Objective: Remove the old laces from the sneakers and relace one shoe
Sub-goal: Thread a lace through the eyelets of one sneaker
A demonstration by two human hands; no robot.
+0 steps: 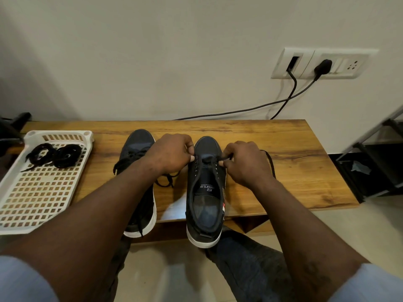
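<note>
The right-hand sneaker [205, 192] lay toe-to-wall on the surface [283, 149], and at its far eyelets the left hand [172, 154] and right hand [246, 164] each pinched, it seemed, the lace [227, 158] in closed fingers [189, 149], one either side.

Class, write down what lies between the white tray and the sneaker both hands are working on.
The head view shows the other sneaker, loosely laced, between the white tray and the sneaker being worked on; the left forearm crosses over it.

tray [13, 205] left, sneakers [205, 192] right, perhaps overhanging
</note>
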